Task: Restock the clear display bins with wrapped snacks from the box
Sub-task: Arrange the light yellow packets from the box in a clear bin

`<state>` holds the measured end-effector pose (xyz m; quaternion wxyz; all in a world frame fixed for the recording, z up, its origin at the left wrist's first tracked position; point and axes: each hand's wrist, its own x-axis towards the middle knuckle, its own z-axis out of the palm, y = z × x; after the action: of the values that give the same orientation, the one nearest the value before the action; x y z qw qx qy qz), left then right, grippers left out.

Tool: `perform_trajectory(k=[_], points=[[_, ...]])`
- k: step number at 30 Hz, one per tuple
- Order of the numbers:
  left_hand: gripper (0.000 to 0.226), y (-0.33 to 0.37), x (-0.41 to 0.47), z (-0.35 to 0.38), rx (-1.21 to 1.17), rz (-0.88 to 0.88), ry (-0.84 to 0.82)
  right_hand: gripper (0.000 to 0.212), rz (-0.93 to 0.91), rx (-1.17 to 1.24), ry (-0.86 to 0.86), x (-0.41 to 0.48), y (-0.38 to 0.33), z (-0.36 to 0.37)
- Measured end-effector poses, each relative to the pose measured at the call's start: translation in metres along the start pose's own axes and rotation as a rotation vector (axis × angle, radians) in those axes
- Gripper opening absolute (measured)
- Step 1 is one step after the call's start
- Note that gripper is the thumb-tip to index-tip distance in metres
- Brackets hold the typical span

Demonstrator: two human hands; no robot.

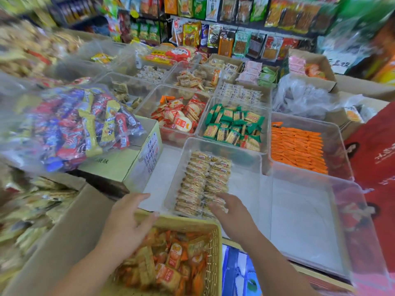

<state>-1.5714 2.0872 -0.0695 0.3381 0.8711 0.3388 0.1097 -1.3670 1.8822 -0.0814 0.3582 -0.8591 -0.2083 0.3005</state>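
A clear display bin (245, 165) in front of me holds two neat rows of tan wrapped crackers (203, 184) along its left side. My right hand (230, 210) rests over the near end of those rows, fingers spread, holding nothing. My left hand (128, 221) hovers open above the far rim of a yellow wicker basket (213, 242) filled with orange wrapped snacks (171, 263). A large brown cardboard box (70, 231) lies at the lower left, its contents blurred. Another clear bin (310, 221) on the right is bare inside.
Farther bins hold red-wrapped crackers (181, 118), green-wrapped crackers (233, 127) and orange packets (297, 146). A plastic bag of mixed colourful snacks (81, 124) sits on a closed yellow-green carton (128, 163) at left. Hanging snack packs line the back wall. A red bag (376, 150) stands at right.
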Motion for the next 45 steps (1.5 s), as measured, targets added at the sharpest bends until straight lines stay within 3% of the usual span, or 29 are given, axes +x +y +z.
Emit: perform_trajectory(k=[6,13,18,23,29,32,36,41,45], points=[[0.017,-0.053,-0.081,-0.070,0.067,-0.015,0.106,0.044,-0.368,-0.159,0.032,-0.040,-0.058,0.058],[0.040,-0.151,-0.114,-0.140,0.224,-0.273,0.155,0.042,-0.582,-0.259,-0.179,-0.069,-0.130,0.161],[0.061,-0.225,-0.107,-0.186,0.157,-0.382,-0.093,0.057,-0.584,-0.369,-0.278,-0.072,-0.179,0.244],[0.077,-0.286,-0.071,-0.225,0.170,-0.479,-0.322,0.074,-0.626,-0.656,-0.330,-0.071,-0.204,0.311],[0.097,-0.309,0.006,-0.216,0.160,-0.570,-0.505,0.088,-0.467,-0.764,-0.299,-0.077,-0.208,0.321],[0.115,-0.304,0.024,-0.195,0.187,-0.588,-0.607,0.079,-0.416,-0.795,-0.319,-0.082,-0.215,0.321],[0.133,-0.291,0.024,-0.163,0.207,-0.499,-0.542,0.066,-0.372,-0.802,-0.353,-0.085,-0.221,0.322],[0.147,-0.289,0.020,-0.133,0.163,-0.544,-0.538,0.063,-0.354,-0.784,-0.363,-0.085,-0.223,0.323],[0.127,-0.286,0.023,-0.125,0.157,-0.554,-0.506,0.061,-0.342,-0.780,-0.375,-0.085,-0.225,0.322]])
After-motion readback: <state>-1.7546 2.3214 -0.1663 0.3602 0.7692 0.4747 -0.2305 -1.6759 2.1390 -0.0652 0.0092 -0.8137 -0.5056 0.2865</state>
